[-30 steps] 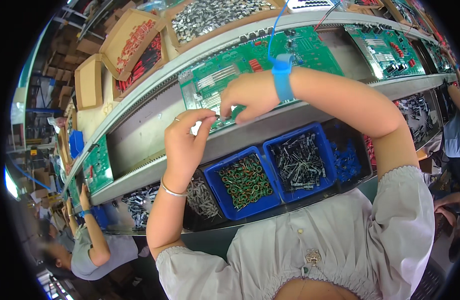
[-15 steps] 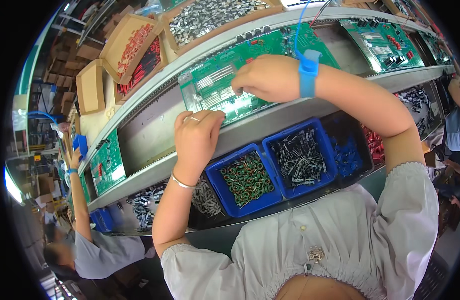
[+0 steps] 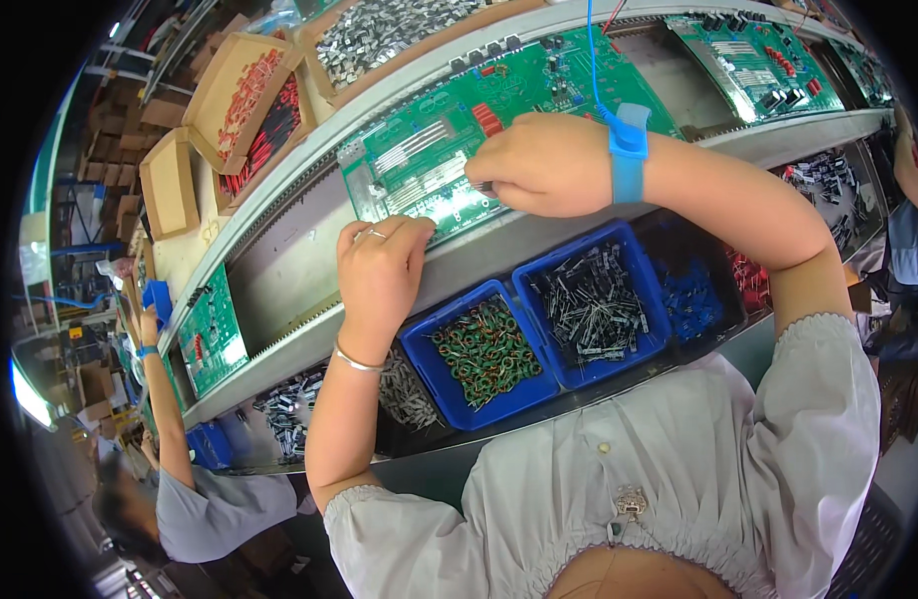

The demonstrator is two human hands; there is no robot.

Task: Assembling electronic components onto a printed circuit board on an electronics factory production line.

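1. Factory benches and a long conveyor rail [image 3: 279,329] fill the background; we sit at this line with a green circuit board [image 3: 499,130] lying flat on the rail in front of us.
2. Our right hand [image 3: 549,165] rests on the board's near edge, fingers pinched shut on something small and dark at its left side; we cannot tell what kind of part it is.
3. Our left hand [image 3: 379,275] sits just below and to the left of that pinch, fingers curled against the board's near rim [image 3: 434,232]; whether it holds anything we cannot tell.
4. We judge the board partly filled: red blocks [image 3: 487,118], silvery strips [image 3: 419,165] and dark parts already stand on it beyond the pinch, yet bare green remains, so more fitting seems to be left.
5. Its long axis runs along the rail, rising from our lower left to upper right, with its face turned up toward us.
6. On our right wrist sits a blue strap [image 3: 627,150], its cord leading away over the board.
7. Nearer to us than the hands stand blue bins: one of wound coils [image 3: 484,349], one of dark cylinders [image 3: 589,299].
8. Farther along the rail, to the right of the grip, lies a second green board [image 3: 753,60]; far left, another person's arm [image 3: 165,399] reaches up.
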